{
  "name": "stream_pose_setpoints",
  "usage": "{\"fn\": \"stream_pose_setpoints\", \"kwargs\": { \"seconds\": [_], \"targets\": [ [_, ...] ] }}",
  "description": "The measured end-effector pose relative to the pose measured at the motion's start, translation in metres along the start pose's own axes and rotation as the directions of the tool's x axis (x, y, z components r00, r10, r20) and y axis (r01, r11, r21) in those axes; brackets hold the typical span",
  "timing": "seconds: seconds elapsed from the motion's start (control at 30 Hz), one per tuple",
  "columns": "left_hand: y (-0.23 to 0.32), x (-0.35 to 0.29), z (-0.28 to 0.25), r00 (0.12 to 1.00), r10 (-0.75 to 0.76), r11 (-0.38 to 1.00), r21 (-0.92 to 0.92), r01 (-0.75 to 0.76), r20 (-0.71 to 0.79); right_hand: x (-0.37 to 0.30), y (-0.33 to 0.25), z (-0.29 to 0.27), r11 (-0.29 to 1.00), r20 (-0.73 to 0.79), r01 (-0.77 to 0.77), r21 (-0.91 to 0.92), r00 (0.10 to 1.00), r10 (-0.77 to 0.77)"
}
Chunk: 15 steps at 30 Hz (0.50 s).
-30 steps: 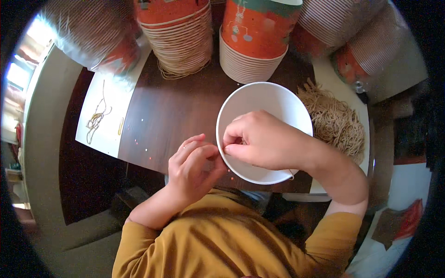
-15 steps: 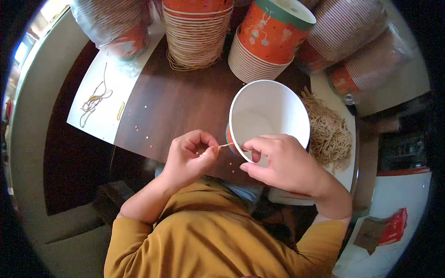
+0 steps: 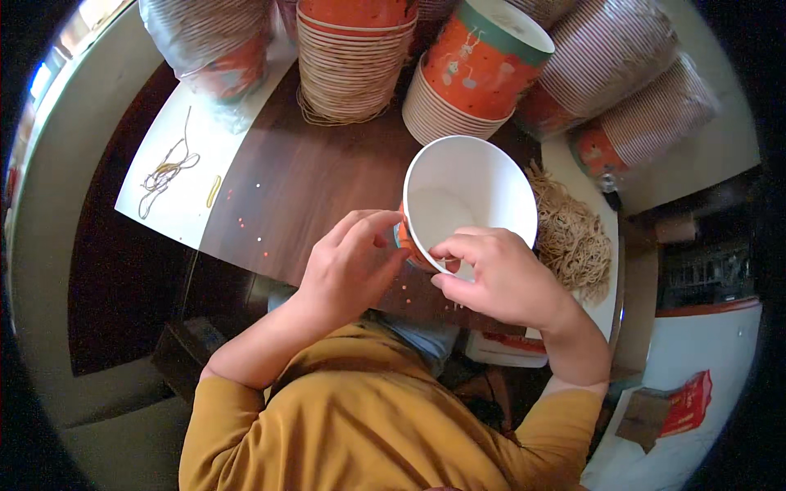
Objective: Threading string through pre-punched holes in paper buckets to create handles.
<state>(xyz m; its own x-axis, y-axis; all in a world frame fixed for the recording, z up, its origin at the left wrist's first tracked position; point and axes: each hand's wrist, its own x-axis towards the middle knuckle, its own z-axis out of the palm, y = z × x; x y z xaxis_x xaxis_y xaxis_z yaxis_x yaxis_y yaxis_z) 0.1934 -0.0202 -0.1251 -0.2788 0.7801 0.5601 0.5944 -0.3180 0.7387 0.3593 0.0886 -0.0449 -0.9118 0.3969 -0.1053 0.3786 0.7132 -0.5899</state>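
A large white-lined paper bucket (image 3: 471, 176) with an orange outside stands tilted in front of me, its mouth turned up toward me. My left hand (image 3: 348, 260) is at the bucket's left outer side, thumb and forefinger apart, their tips beside the wall. My right hand (image 3: 516, 278) is closed over the near rim, with fingers inside and the thumb at the outer side. A bit of pale string (image 3: 449, 261) shows at the right fingertips; the rest of it is hidden. Right of the bucket lies a heap of tan strings (image 3: 573, 237).
Stacked orange buckets (image 3: 358, 69) and another stack with an upturned bucket (image 3: 483, 69) stand at the back. Plastic-wrapped stacks (image 3: 602, 61) flank them. On the white sheet (image 3: 143, 196) at left lie loose cords (image 3: 168, 176). Small beads dot the brown tabletop (image 3: 303, 180).
My left hand has moved up and right to the bucket's side, and its pinch on the string has opened. My right hand stays at the rim.
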Motion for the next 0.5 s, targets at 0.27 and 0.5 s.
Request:
{"fn": "stream_pose_setpoints", "kwargs": {
  "seconds": [0.27,0.5],
  "targets": [
    [-0.009,0.003,0.012,0.999,-0.034,0.995,0.094,0.031,0.033,0.003,0.007,-0.003,1.0,-0.028,0.017,-0.021,0.999,-0.018],
    [0.004,0.016,-0.01,0.807,-0.445,0.849,-0.105,0.519,0.388,0.006,0.009,-0.006,0.989,-0.166,-0.062,-0.135,0.985,0.039]
  ]
}}
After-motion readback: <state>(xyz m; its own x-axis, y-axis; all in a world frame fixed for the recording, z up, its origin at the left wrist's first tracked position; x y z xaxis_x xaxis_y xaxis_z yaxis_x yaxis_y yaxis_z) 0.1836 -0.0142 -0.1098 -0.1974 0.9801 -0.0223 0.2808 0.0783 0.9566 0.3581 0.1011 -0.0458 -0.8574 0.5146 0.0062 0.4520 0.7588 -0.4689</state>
